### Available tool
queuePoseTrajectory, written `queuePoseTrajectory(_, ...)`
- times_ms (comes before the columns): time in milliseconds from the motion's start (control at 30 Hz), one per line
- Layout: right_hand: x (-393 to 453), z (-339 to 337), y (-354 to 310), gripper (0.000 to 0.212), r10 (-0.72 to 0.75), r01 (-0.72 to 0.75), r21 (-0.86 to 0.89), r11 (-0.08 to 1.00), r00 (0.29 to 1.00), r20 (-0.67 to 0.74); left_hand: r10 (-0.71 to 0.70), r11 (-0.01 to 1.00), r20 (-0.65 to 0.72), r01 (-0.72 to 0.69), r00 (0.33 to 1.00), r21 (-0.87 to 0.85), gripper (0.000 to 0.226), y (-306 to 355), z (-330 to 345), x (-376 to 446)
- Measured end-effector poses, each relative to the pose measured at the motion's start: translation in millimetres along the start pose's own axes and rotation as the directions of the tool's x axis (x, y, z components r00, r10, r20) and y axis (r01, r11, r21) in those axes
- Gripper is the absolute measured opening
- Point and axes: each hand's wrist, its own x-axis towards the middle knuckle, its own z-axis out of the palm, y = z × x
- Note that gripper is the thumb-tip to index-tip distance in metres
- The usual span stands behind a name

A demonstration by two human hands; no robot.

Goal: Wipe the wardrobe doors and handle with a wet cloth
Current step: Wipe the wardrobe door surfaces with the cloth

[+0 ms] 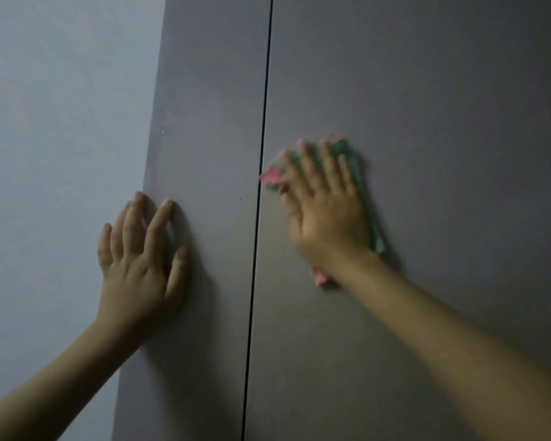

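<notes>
Crumpled cloth [368, 198] under flat right hand [326, 211]; left hand [140, 262] flat on smooth door [204, 122].

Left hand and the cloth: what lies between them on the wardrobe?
In the head view, bare grey door and the dark vertical gap between the two doors separate the left hand from the cloth. No handle shows there.

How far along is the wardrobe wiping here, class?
Done: nothing shows as finished; no wet streaks can be made out on either door. In hand: the right hand presses the cloth flat on the right door; the left hand braces the left door. Left: the handle, which is out of view.
</notes>
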Motion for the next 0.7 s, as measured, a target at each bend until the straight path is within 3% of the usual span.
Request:
queuePoseTrajectory(67,-30,-6,-11,0.05,-0.358,0.356,0.037,0.934,0.926,0.119,0.018,1.0,0.009,-0.018,1.0,-0.017,0.067,-7,4,0)
queuePoseTrajectory(133,-35,-18,12,0.049,-0.522,0.521,0.065,0.851,0.827,0.208,-0.014,0.997,0.028,0.016,1.0,-0.079,0.066,-6,3,0)
queuePoseTrajectory(200,-19,-18,34,0.05,-0.44,0.45,0.009,0.893,0.869,0.226,-0.023,0.992,0.028,0.026,0.999,-0.12,0.067,-4,2,-1)
queuePoseTrajectory(267,12,-12,34,0.054,-0.122,0.132,-0.061,0.989,0.982,0.146,-0.013,0.989,0.016,0.016,1.0,-0.149,0.066,-7,2,-3)
queuePoseTrajectory(333,39,2,5,0.056,0.203,-0.2,-0.073,0.977,0.978,0.043,-0.007,0.984,0.018,0.011,1.0,-0.178,0.065,-8,3,-3)
queuePoseTrajectory(367,44,8,-16,0.057,0.247,-0.246,-0.057,0.968,0.969,0.023,-0.021,0.979,0.022,0.025,1.0,-0.204,0.065,-9,4,-3)
queuePoseTrajectory(400,42,11,-37,0.057,0.185,-0.184,-0.033,0.982,0.983,0.019,-0.059,0.966,0.028,0.064,0.998,-0.25,0.065,-10,5,-4)
queuePoseTrajectory(467,14,13,-65,0.054,-0.156,0.157,0.0,0.988,0.984,0.089,-0.206,0.889,0.058,0.211,0.977,-0.407,0.067,-12,4,-3)
queuePoseTrajectory(533,-16,2,-61,0.051,-0.462,0.462,0.049,0.886,0.866,0.192,-0.311,0.807,0.101,0.318,0.945,-0.498,0.069,-14,6,-4)
queuePoseTrajectory(567,-16,-4,-49,0.05,-0.542,0.541,0.072,0.838,0.81,0.224,-0.329,0.787,0.117,0.341,0.937,-0.514,0.068,-15,6,-5)
queuePoseTrajectory(600,-9,-7,-35,0.049,-0.565,0.567,0.064,0.821,0.792,0.233,-0.348,0.761,0.135,0.364,0.928,-0.537,0.062,-15,5,-6)
queuePoseTrajectory(633,4,-7,-23,0.049,-0.53,0.538,0.03,0.842,0.817,0.226,-0.372,0.726,0.16,0.394,0.914,-0.563,0.055,-14,5,-7)
queuePoseTrajectory(700,45,-1,-15,0.053,-0.256,0.269,-0.039,0.962,0.946,0.2,-0.414,0.669,0.175,0.429,0.893,-0.607,0.051,-15,7,-7)
